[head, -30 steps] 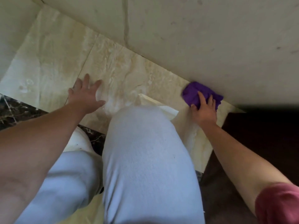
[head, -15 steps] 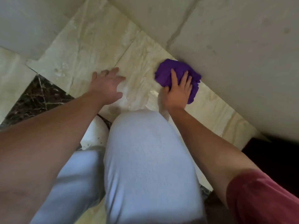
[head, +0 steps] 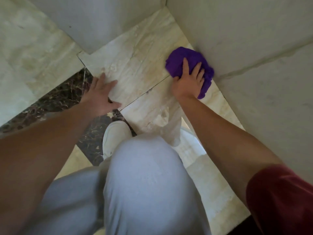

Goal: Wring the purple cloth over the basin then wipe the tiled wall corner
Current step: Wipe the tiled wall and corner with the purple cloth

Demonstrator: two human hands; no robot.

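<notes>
The purple cloth (head: 184, 56) lies bunched on the beige marble tile (head: 144, 53), right against the foot of the pale wall (head: 245, 39). My right hand (head: 189, 82) presses flat on the cloth, fingers spread over it, palm toward the wall. My left hand (head: 101, 94) rests flat on the tile to the left, fingers apart, holding nothing. The corner where two walls meet (head: 166, 4) shows at the top. No basin is in view.
My knee in light grey trousers (head: 144, 184) fills the lower middle, and a white shoe (head: 113, 138) stands on a dark marble strip (head: 59, 102). Another pale wall block (head: 94, 19) rises at the upper left. A dark area lies at the bottom right.
My right hand has slid the purple cloth along the foot of the wall toward the corner. The view has swung, so the wall corner now shows. My left hand stays planted on the tile.
</notes>
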